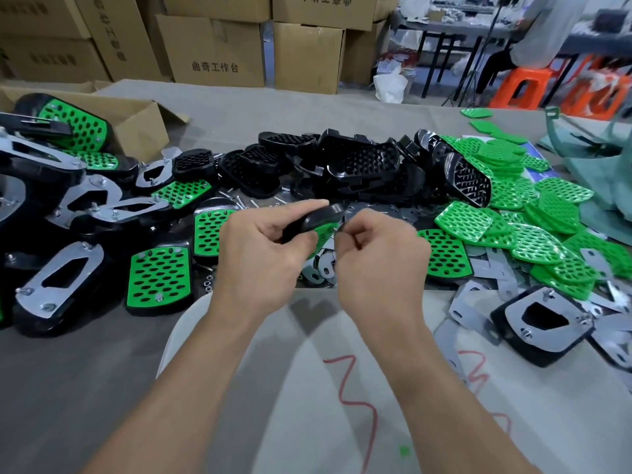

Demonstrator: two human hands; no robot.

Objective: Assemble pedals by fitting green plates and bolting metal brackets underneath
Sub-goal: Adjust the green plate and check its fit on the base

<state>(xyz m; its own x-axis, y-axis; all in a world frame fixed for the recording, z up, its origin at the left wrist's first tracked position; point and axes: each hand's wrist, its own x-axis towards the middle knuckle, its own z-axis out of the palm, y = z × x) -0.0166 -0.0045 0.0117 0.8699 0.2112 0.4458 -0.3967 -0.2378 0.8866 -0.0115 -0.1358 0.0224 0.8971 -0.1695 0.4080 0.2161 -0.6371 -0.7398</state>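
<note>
Black pedal (319,218) with green plate fitted, held tilted above table (85,371), gripped by curled fingers of left hand (266,248), green edge pinched by thumb and forefinger of right hand (379,254), anything smaller between them blurred, loose green plates (506,200) piled at right, metal brackets (485,268) scattered beside them.

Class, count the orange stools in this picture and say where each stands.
2. One orange stool stands beyond the table at upper right, beside a seated person; the second orange stool is just right of it, near the frame edge. More may be hidden behind the table.
</note>
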